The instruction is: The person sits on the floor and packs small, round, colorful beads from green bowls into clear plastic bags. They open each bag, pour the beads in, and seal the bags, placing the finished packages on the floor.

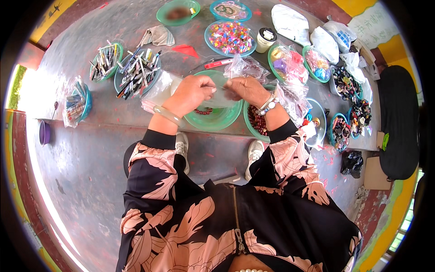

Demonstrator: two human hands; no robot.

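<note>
My left hand (192, 94), with a pale bangle at the wrist, is closed with its thumb and fingers pinching a small clear plastic bag (220, 99). On the bag's other side my right hand (250, 92) pinches it too, fingers bent together. Both hands hover over a green plastic bowl (217, 124). A string of dark red beads (204, 110) lies inside that bowl, partly hidden by my hands and the bag. Close to my right wrist, a second green bowl (248, 124) holds more dark red bead strings (257, 121).
At left stand bowls of pens (138, 72) and packaged sticks (76, 106). Ahead is a blue bowl of colourful small pieces (230, 38), beside a lidded cup (266, 40). Bowls of hair ties (346, 84) and white bags (290, 25) crowd the right. A ledge edge (108, 125) crosses before my shoes.
</note>
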